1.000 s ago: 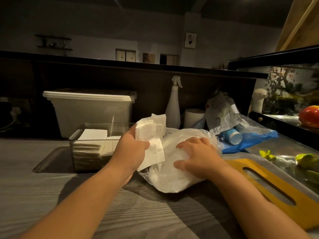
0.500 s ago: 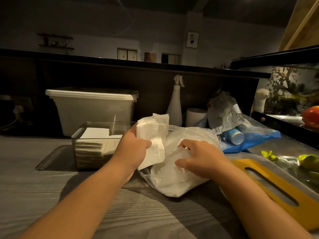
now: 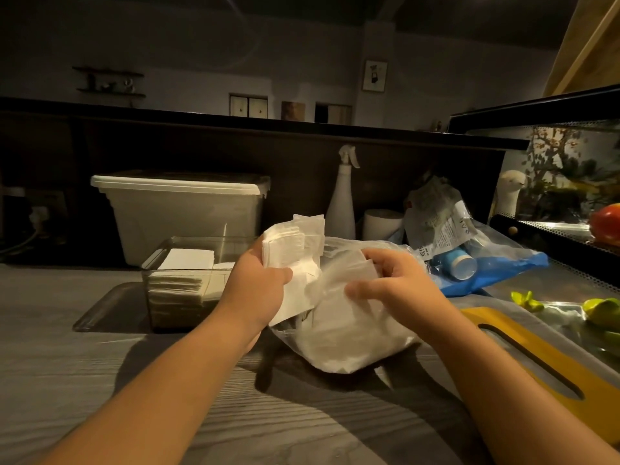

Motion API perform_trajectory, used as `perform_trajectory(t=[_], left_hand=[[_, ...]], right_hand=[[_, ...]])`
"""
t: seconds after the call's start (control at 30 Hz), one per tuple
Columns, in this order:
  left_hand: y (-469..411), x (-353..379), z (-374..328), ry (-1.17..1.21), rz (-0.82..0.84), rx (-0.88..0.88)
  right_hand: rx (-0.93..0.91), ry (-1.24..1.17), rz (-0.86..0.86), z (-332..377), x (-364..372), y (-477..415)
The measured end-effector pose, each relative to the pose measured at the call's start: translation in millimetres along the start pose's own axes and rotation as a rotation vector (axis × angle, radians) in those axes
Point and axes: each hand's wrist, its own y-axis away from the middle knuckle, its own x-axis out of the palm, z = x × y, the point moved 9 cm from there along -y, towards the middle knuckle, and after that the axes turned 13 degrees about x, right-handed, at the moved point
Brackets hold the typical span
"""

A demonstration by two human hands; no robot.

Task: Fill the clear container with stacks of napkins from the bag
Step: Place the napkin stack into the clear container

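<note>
- Clamped in the grip of the left hand [image 3: 256, 286], thumb across the front: napkins [image 3: 292, 243], white, square and quilted, with fanned, uneven edges and the lower sheets hanging past the palm.
- Held up off the surface [image 3: 84, 380], just left of the bag [image 3: 345, 337] and right of the container [image 3: 149, 290].
- Curled into crinkled plastic: the right hand [image 3: 399, 286], grip closed on the bag's top, with more white napkins dimly visible through the film.
- Slumped on the surface beneath both hands, translucent and bulging.
- Underneath, grey wood grain, dimly lit, with hard shadows below both forearms.
- Just left of the left hand, clear, rectangular and open-topped; part-filled with flat white stacks [image 3: 188, 263], the left one higher than the right.
- At its left foot, a flat clear tray [image 3: 100, 310].
- Behind it, a lidded white bin [image 3: 188, 209]; to the right a spray bottle [image 3: 342, 203], a paper roll [image 3: 382, 224], and a blue bag [image 3: 496, 270] with a capped bottle inside.
- Far right: a yellow board [image 3: 536, 357] with a slot, lime pieces [image 3: 600, 308], and a red fruit [image 3: 607, 223] on a ledge.
- Beyond a dark raised ledge: a grey wall, a small shelf [image 3: 110, 80], and a framed picture [image 3: 375, 75].
</note>
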Motion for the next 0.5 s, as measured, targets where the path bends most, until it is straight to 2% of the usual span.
perform_trajectory(t=[0.1,0.23,0.3,0.4,0.5], left_hand=[[2,0,0,0.019,0.006,-0.025],[3,2,-3,0.055,0.018,-0.064],[4,1,1,0.099,-0.005,-0.121],[13,11,10,0.284,0.005,-0.235],[19,22,23,0.371,0.041,-0.295]], right_hand=[[-0.077,-0.213,0.149,9,4,5],[-0.112,-0.39,0.207,13,5,8],[-0.106,-0.446,0.2,13,5,7],[-0.052,-0.458,0.099,6,3,2],[0.021,-0.477,0.023,-4,5,-2]])
